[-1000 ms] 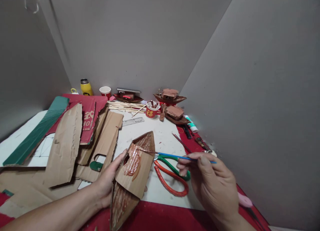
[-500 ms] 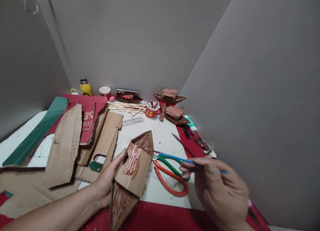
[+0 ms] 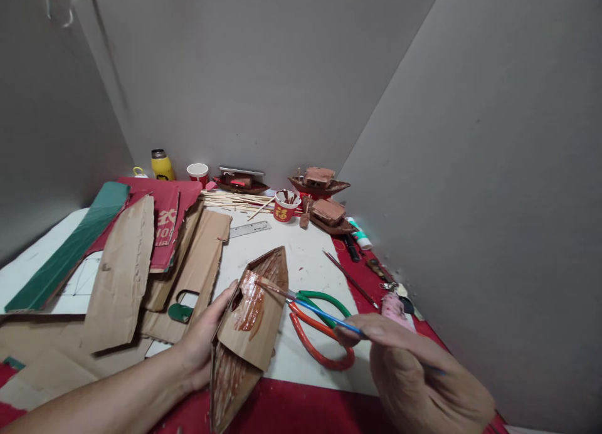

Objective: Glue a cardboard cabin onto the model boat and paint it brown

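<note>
A cardboard boat (image 3: 277,268) with a curved roof (image 3: 242,343) is held tilted by my left hand (image 3: 204,340), whose fingers go beneath it. Wet reddish-brown paint covers the upper left part of the roof; the rest of it is bare cardboard. My right hand (image 3: 414,365) pinches a blue paintbrush (image 3: 324,313), its bristles on the painted roof near the far edge. Scissors (image 3: 324,340) with green and orange handles lie just right of the boat, partly below the brush.
Cardboard pieces (image 3: 120,274) are piled at the left. Further back are thin sticks (image 3: 230,200), a ruler (image 3: 249,228), a paint cup (image 3: 283,208) and finished-looking brown boats (image 3: 329,212). A second brush (image 3: 348,276) and a tube (image 3: 359,234) lie at the right.
My right hand has moved right and down, and the brush has shifted with it, its tip now slightly lower on the roof. The boat has barely turned in my left hand.
</note>
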### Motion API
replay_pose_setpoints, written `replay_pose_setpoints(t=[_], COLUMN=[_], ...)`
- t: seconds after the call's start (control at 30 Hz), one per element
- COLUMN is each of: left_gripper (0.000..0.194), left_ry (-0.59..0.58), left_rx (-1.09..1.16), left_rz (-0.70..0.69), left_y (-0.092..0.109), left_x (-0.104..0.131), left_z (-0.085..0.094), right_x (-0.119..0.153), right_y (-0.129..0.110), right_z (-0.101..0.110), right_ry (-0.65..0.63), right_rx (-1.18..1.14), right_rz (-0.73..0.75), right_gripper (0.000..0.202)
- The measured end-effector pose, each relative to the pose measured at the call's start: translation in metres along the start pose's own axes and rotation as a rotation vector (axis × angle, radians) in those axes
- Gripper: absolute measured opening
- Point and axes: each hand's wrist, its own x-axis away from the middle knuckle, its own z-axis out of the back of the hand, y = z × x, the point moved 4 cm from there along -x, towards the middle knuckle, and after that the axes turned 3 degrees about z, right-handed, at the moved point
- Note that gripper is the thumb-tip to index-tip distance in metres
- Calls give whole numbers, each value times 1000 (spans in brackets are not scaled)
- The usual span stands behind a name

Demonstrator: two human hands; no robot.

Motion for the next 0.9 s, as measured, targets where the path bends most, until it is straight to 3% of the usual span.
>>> replay_pose_setpoints(t=[0.1,0.23,0.4,0.57,0.77,0.9], left_gripper=[58,59,53,55,54,45], left_ry=[-16,-35,-39,-14,-6,-2], left_rx=[13,46,88,59,76,94], left_rz=[-9,-27,-43,-44,-62,-146], left_y=[1,6,8,7,5,5], left_x=[1,2,0,0,-2,-5], left_z=[-1,-2,-2,-2,3,9], right_x=[-3,-8,-9,-11,-5,-5], right_y=[-4,2,4,8,1,2], right_z=[-3,-9,-24,-16,-24,-18], right_ry=[-125,-89,-202,-75,-211,-120], right_rx=[13,-150,-338,-277,-309,-234], right_rz=[84,-84,-239,-215,-221,-188], right_gripper=[19,19,18,17,17,17])
